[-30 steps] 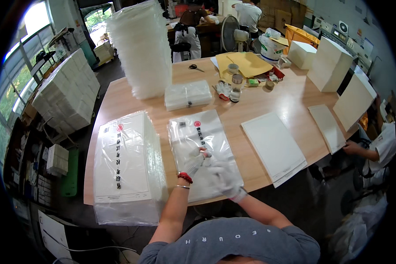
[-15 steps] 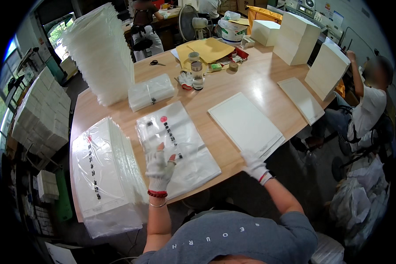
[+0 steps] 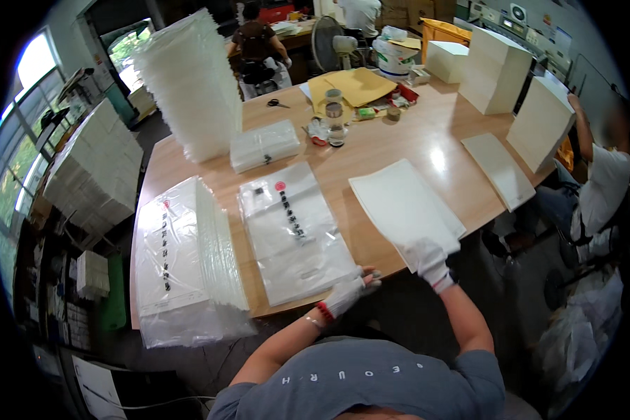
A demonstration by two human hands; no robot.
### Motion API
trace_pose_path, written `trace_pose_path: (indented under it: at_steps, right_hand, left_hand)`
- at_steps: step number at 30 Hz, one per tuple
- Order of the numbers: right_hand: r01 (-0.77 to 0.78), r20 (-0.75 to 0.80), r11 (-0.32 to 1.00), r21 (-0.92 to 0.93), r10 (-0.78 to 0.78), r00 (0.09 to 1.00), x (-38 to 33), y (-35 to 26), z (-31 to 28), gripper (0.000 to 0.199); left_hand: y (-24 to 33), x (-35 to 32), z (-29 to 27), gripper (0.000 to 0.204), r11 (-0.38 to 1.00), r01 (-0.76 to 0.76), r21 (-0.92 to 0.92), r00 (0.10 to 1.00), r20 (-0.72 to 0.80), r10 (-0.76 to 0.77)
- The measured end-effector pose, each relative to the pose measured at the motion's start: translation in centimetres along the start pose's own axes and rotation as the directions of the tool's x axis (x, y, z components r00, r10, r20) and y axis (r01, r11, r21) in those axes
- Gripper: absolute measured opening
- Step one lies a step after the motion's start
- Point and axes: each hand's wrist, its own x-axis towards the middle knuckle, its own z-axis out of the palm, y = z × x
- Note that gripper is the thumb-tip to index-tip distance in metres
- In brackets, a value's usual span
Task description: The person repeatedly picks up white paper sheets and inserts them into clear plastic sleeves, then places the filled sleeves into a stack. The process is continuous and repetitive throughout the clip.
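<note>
Both my hands wear white gloves. My right hand (image 3: 428,262) grips the near corner of a flat stack of white sheets (image 3: 403,206) lying on the wooden table (image 3: 427,143). My left hand (image 3: 350,292) hovers at the table's near edge, fingers apart, touching the near right corner of a pile of clear plastic bags (image 3: 294,231) with a red dot and black print. A taller stack of bagged white sheets (image 3: 185,262) lies left of that pile.
A tall stack of white trays (image 3: 189,84) and a small wrapped packet (image 3: 264,145) stand at the back left. Jars, tape and yellow envelopes (image 3: 350,87) sit further back. White boxes (image 3: 497,70) stand right, where a seated person (image 3: 602,182) works. Another person sits behind.
My right hand left the plastic bags and swung right to grasp the white sheet stack. My left hand slid toward the near edge of the bags. My head turned right.
</note>
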Motion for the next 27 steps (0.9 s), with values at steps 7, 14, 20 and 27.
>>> trace_pose_path:
  at_steps: [7, 14, 20, 27]
  right_hand:
    - [-0.137, 0.287, 0.986, 0.095, 0.105, 0.952, -6.9, -5.2, -0.5, 0.029]
    - [-0.294, 0.737, -0.708, 0.642, 0.462, 0.494, -6.9, -12.5, 3.4, 0.041]
    - [-0.505, 0.598, -0.368, 0.781, 0.672, 0.436, -4.8, -15.6, 5.2, 0.036]
    - [-0.504, 0.340, 0.037, 0.863, 0.695, 0.634, -4.0, -13.0, 0.0, 0.032]
  left_hand:
    - [-5.4, 1.5, -5.4, 0.038, 0.924, -0.005, 0.384, 1.000, -0.011, 0.009]
    - [-2.8, -4.3, 1.1, 0.067, -0.055, -0.158, 0.986, 0.924, 0.167, 0.344]
    - [-0.1, -2.7, -4.3, 0.052, 0.139, -0.288, 0.947, 0.937, 0.250, 0.243]
    - [9.3, -0.7, -10.3, 0.032, 0.320, -0.192, 0.928, 0.965, 0.120, 0.231]
